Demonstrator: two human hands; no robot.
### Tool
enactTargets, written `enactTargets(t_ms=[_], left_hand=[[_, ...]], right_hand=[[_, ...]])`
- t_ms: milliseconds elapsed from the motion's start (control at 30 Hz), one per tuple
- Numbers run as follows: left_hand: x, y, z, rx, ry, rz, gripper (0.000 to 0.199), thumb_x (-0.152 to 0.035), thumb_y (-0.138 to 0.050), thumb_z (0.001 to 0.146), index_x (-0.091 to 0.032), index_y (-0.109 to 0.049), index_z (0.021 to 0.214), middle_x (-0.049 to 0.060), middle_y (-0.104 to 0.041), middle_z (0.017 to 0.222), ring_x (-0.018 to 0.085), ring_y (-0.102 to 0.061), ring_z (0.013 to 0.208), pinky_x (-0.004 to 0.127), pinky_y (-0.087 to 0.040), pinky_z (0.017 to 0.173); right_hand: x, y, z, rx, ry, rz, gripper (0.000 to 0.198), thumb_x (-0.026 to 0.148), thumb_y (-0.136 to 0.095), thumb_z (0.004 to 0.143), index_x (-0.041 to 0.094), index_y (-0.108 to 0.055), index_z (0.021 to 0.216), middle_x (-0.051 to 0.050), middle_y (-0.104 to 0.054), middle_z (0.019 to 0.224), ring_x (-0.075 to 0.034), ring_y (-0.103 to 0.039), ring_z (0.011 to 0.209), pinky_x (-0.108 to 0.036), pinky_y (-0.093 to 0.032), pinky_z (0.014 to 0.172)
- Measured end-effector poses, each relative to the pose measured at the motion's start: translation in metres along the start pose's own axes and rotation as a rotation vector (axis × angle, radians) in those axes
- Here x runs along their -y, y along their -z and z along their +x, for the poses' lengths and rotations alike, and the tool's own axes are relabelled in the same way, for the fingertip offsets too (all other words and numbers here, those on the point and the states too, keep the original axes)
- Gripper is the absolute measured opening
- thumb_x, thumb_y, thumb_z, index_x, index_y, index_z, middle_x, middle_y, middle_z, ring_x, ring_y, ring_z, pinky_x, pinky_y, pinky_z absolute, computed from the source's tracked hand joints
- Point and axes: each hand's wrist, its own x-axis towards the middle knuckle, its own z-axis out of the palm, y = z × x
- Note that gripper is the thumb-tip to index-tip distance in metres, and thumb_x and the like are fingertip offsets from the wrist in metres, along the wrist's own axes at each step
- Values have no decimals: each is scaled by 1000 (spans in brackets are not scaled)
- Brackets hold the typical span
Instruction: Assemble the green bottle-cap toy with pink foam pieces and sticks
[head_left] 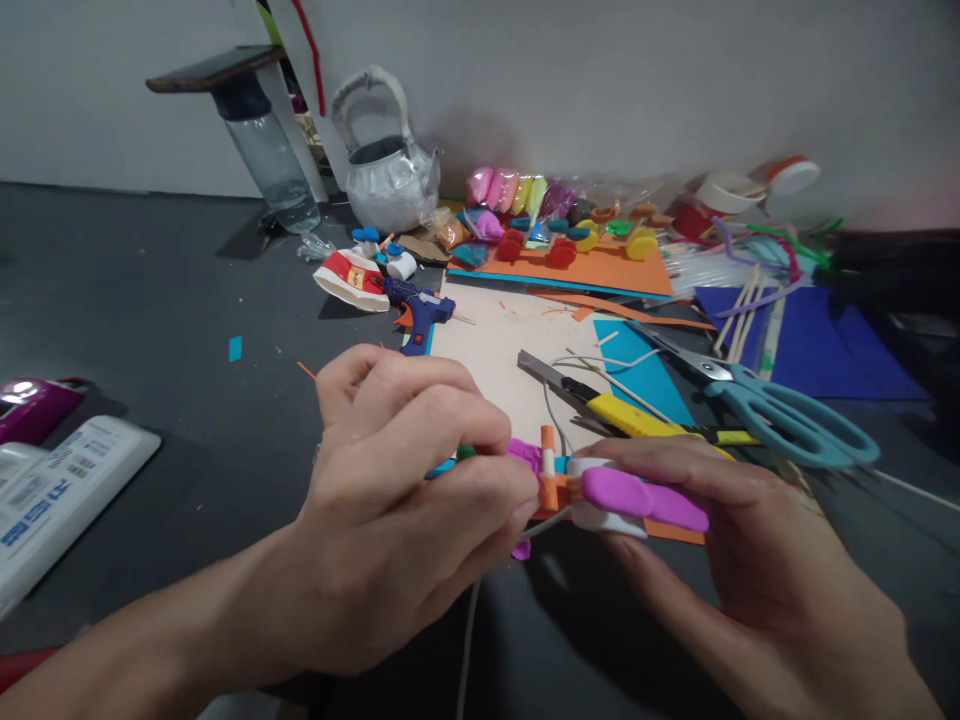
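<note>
Grips partly joined clay model [604,490], near yellow cutter [626,414], with fingers of left hand [405,485] and right hand [787,550], remainder unclear.

one model [643,497], one cutter [630,415], one glue gun [425,318], one kettle [391,192] (just one), one bottle [268,160]

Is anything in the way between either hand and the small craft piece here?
Nothing visible is. The right hand pinches the craft piece by its white parts, and the left hand curls over the other end, hiding its exact contact. The yellow cutter and scissors lie farther off, not between.
</note>
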Motion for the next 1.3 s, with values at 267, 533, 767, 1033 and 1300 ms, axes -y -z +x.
enactTargets(t_ms=[267, 533, 767, 1033, 1300], left_hand=[[6, 6, 5, -14, -29, -57, 19, -27, -75, 79, -27, -67, 97, 2, -68, 92, 24, -62, 97, 43, -42, 88], [13, 9, 9, 55, -73, -66, 9, -24, -71, 83, -30, -70, 90, 0, -68, 90, 22, -63, 95, 42, -41, 89], [11, 8, 9, 44, -62, -80, 9, -19, -68, 85, -28, -69, 84, 0, -69, 87, 21, -63, 94, 41, -41, 89], [12, 1, 6, -21, 61, -280, 33, -35, -77, 80, -21, -66, 107, 7, -67, 105, 23, -62, 102, 41, -46, 96], [13, -4, 7, 433, 670, -806, 66, -28, -86, 69, -35, -57, 128, 1, -61, 130, 25, -58, 120, 32, -47, 98]], right_hand=[[-2, 1, -1, -24, -64, 84, 37, 26, -66, 85, 31, -56, 121, -1, -68, 109, -19, -67, 99, -30, -57, 91], [-1, 1, -3, -35, -33, 67, 39, 25, -66, 85, 31, -55, 122, -1, -68, 109, -19, -67, 100, -30, -57, 93], [-1, 2, -2, -28, 5, 18, 35, 26, -65, 86, 29, -56, 120, -1, -68, 107, -17, -67, 99, -26, -56, 93], [1, 2, -1, -35, -11, 25, 34, 26, -64, 87, 29, -56, 120, -1, -67, 106, -17, -67, 99, -26, -57, 92], [-1, 3, -7, -17, -173, 187, 38, 31, -67, 86, 34, -57, 122, 0, -67, 115, -19, -66, 106, -29, -52, 97]])
